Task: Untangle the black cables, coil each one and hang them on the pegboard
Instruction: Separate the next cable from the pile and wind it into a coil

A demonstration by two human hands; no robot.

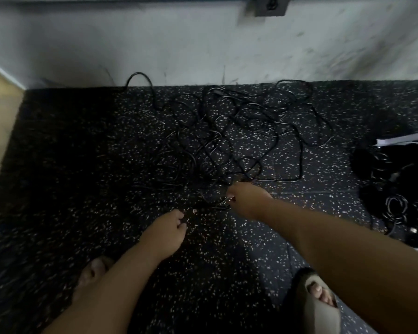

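On speckled floor (82, 165), R hand (246, 198) clenches a strand of tangled black cables (227, 131); L hand (167, 230) curled, can't tell if holding anything.

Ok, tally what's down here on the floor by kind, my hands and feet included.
Hands: 2, left hand and right hand
Feet: 2, left foot and right foot, which is in a sandal
Cable heaps: 2, loose tangle and darker pile at the right; single cables cannot be counted
Paper: 1, white sheet
Total: 7
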